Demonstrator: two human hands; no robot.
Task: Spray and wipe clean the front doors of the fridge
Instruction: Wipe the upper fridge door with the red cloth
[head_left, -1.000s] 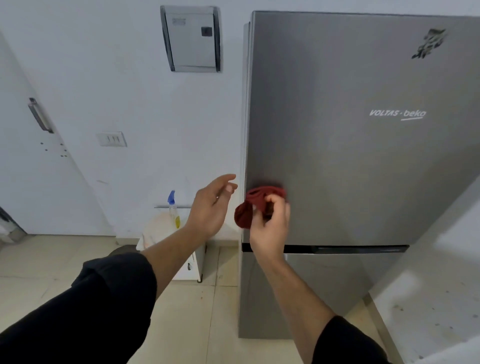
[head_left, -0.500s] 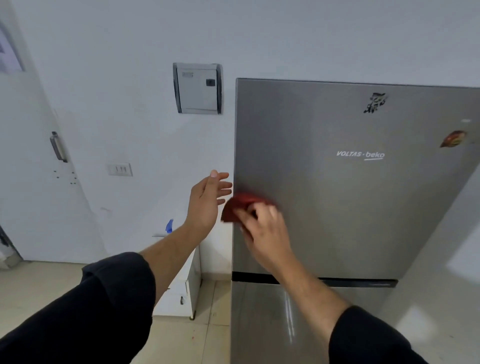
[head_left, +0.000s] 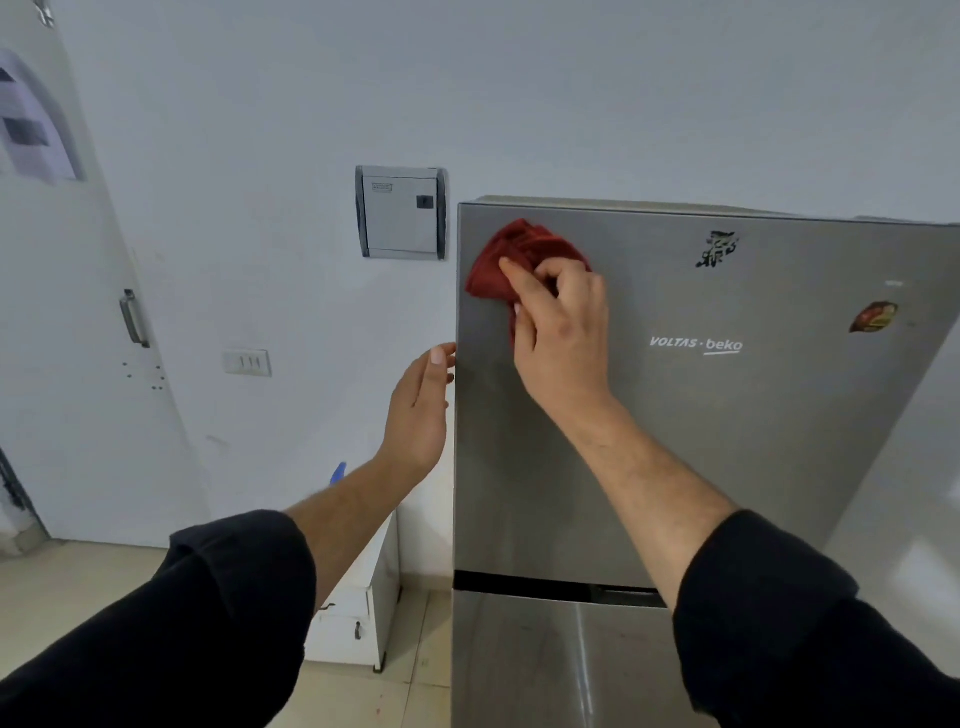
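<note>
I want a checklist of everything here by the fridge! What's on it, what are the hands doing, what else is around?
Surface: upper fridge door, steel, logo; lower door below a dark gap.
Job's things: red cloth pressed near the door's top left corner; blue spray bottle tip behind the left arm.
Clutter: two stickers on the door.
Grippers: right hand grips the cloth; left hand open, at the door's left edge.
Cables: nothing seen.
Surroundings: wall panel box, switch plate, white door, small white cabinet.

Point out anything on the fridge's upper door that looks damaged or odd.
A ragged black patch near the upper door's top edge looks like torn sticker residue. Nothing else stands out.
</note>
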